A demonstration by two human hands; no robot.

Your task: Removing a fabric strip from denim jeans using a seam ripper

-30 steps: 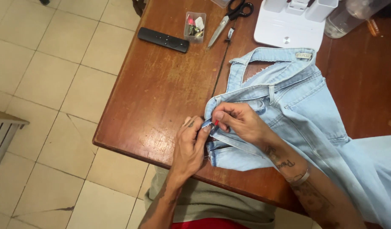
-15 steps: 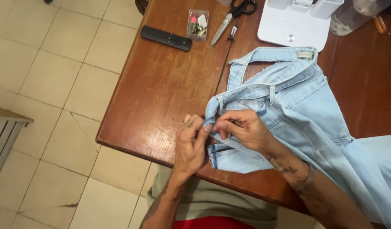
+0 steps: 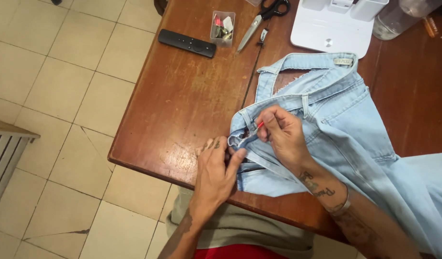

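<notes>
While the left hand (image 3: 216, 168) still pinches the jeans (image 3: 336, 124), right fingers (image 3: 271, 125) (now raised) grip a red tool (image 3: 259, 126).

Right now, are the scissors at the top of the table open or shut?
Shut. The scissors lie flat on the wooden table with both blades together in one point; the black handles are partly cut off by the frame edge.

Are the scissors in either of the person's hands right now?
No: the scissors lie on the table beyond the jeans, while both hands work on the denim.
</notes>
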